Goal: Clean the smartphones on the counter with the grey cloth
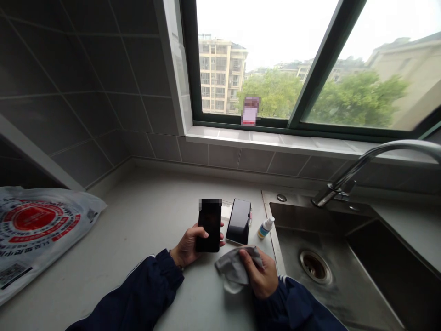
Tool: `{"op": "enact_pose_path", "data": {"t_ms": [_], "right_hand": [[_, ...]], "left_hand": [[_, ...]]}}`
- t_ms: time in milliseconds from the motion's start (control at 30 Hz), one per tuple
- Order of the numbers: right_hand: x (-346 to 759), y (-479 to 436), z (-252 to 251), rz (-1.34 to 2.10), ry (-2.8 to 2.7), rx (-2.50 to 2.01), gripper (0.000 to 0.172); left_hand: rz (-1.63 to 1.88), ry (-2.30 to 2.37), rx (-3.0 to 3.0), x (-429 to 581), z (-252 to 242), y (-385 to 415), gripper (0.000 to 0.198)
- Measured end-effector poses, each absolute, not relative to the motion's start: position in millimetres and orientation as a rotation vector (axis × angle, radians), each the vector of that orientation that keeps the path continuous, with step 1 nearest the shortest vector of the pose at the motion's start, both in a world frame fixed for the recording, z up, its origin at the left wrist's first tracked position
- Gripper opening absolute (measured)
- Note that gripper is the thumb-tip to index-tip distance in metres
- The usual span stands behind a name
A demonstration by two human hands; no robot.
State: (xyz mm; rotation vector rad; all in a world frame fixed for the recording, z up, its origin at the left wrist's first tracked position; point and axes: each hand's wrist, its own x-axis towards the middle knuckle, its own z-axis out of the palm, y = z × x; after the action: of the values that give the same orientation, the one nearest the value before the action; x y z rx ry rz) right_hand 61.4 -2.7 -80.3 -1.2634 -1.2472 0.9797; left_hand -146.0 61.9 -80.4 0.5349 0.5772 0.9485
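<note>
My left hand (189,244) is closed around a black smartphone (208,225), thumb across its dark screen and fingertips showing at its right edge. A grey cleaning cloth (236,265) hangs from my right hand (264,275), pinched between thumb and fingers, a little to the right of and below the phone. Behind the cloth, a second smartphone (239,221) lies screen up on the counter, its glass reflecting the window. Beside it, near the sink edge, stands a small spray bottle (266,227) with a white top and a blue and yellow label.
A steel sink (292,248) with a chrome faucet (354,168) takes up the right side. On the left, a printed plastic bag (44,230) rests on the white counter (144,193). A tiled wall and a window with a white sill (237,134) stand behind.
</note>
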Motion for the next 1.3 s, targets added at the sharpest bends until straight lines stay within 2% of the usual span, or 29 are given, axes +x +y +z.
{"op": "enact_pose_path", "data": {"t_ms": [367, 567, 633, 767, 900, 1100, 1300], "right_hand": [[64.9, 3.5, -82.1, 1.028, -1.052, -1.306, 0.052], [63.0, 12.8, -73.3, 1.228, -0.873, -1.156, 0.056], [63.8, 18.9, -65.4, 1.096, -0.964, -1.198, 0.05], [60.2, 31.0, -55.7, 0.537, -1.449, -1.144, 0.039], [48.5, 29.0, -70.2, 0.138, -2.166, -0.961, 0.048], [45.4, 8.6, -85.1, -0.059, -2.493, -1.007, 0.062], [52.9, 8.3, -78.2, -0.109, -2.458, -0.976, 0.05]], "left_hand": [[0.897, 0.583, 0.564, -138.8, -77.3, 55.5, 0.047], [0.827, 0.554, 0.572, -128.6, -78.8, 46.1, 0.041], [0.818, 0.533, 0.533, -125.6, -77.9, 44.1, 0.048], [0.81, 0.531, 0.473, -121.8, -75.4, 43.8, 0.063], [0.825, 0.558, 0.376, -120.7, -76.3, 46.2, 0.065], [0.83, 0.522, 0.324, -120.9, -76.6, 47.6, 0.075], [0.84, 0.507, 0.331, -114.5, -76.4, 41.8, 0.074]]}}
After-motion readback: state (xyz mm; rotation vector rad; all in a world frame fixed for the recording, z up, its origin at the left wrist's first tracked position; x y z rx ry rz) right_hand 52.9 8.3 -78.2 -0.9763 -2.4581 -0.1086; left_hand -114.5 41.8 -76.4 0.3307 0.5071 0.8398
